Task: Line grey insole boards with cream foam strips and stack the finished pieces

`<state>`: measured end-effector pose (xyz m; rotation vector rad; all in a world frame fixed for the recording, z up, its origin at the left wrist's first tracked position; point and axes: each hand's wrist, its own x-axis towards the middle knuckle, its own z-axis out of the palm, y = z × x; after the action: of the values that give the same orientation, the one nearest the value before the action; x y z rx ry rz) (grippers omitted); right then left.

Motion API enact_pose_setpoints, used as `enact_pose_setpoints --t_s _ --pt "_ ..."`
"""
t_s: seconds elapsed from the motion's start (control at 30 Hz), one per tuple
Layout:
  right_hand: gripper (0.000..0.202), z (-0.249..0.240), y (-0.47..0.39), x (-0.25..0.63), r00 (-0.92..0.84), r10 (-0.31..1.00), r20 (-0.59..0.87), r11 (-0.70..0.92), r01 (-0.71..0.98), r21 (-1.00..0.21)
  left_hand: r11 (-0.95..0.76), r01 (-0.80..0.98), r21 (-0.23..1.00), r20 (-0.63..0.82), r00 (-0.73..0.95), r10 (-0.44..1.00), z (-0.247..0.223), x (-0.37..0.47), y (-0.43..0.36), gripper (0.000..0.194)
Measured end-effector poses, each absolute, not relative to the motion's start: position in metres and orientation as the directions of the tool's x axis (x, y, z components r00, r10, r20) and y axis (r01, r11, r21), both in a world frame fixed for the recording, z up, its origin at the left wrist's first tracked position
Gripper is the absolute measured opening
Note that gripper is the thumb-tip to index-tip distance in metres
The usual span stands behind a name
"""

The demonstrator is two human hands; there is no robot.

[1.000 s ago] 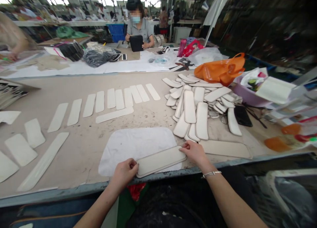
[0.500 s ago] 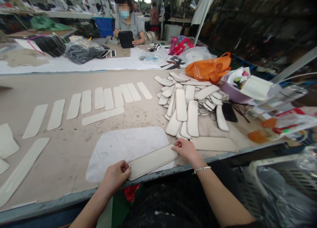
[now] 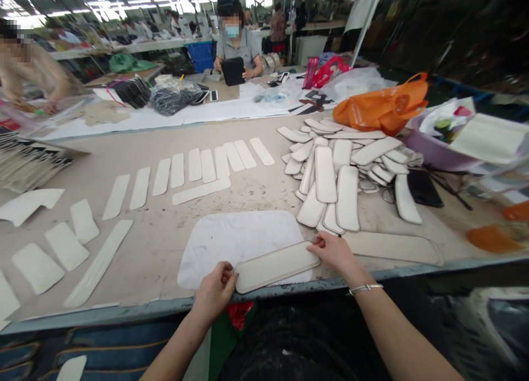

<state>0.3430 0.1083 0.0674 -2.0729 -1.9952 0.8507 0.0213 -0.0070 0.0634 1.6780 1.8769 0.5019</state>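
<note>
A long cream strip (image 3: 276, 266) with rounded corners and a darker edge lies slanted at the table's front edge, partly over a white sheet (image 3: 243, 232). At its left end, my left hand (image 3: 215, 287) is closed, thumb and curled fingers on the corner. My right hand (image 3: 334, 252), with a bracelet at the wrist, pinches the upper right corner. Just right of that hand lies another long cream strip (image 3: 392, 247), partly hidden by it. Beyond is a heap of similar cream pieces (image 3: 326, 174) with dark edges.
Flat white pieces (image 3: 177, 170) lie in a row, with more (image 3: 66, 246) at the left. An orange bag (image 3: 380, 106), a purple basin (image 3: 433, 144) and a black phone-like slab (image 3: 425, 188) stand around the heap. Across the table a masked person (image 3: 237, 47) holds a dark panel (image 3: 233, 71).
My view has swung left, so everything appears further right and a second person shows at far left. Both hands keep their hold on the cream strip, which has hardly moved on the sheet.
</note>
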Motion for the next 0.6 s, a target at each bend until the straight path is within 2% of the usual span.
enact_pose_setpoints --t_s 0.07,0.13,0.2,0.33,0.47,0.53,0.6 --pt "0.017 0.068 0.108 0.343 -0.047 0.955 -0.294 -0.102 0.876 -0.471 -0.01 0.794 0.608 0.041 -0.019 0.999 0.063 0.018 -0.018 0.015" --pt "0.017 0.068 0.108 0.342 -0.051 0.953 -0.299 -0.101 0.875 -0.474 -0.196 0.815 0.545 0.23 0.08 0.97 0.065 0.017 -0.024 0.019" --pt "0.017 0.068 0.108 0.341 -0.057 0.952 -0.301 -0.097 0.876 -0.473 -0.363 0.811 0.459 0.302 0.242 0.922 0.068 0.021 -0.026 0.029" --pt "0.016 0.069 0.11 0.342 -0.063 0.95 -0.306 -0.083 0.894 -0.441 -0.531 0.796 0.289 0.141 0.514 0.846 0.07 0.036 -0.019 0.053" --pt "0.02 0.077 0.106 0.343 -0.044 0.951 -0.307 -0.08 0.922 -0.379 -0.592 0.794 0.137 0.039 0.593 0.804 0.057 0.047 -0.012 0.071" --pt "0.025 0.082 0.096 0.335 -0.037 0.976 -0.214 -0.039 0.939 -0.343 -0.611 0.788 0.071 0.057 0.608 0.792 0.049 0.047 -0.01 0.073" --pt "0.036 0.085 0.079 0.317 -0.114 0.992 -0.062 0.086 0.934 -0.346 -0.628 0.778 0.02 0.089 0.624 0.776 0.043 0.045 -0.009 0.073"
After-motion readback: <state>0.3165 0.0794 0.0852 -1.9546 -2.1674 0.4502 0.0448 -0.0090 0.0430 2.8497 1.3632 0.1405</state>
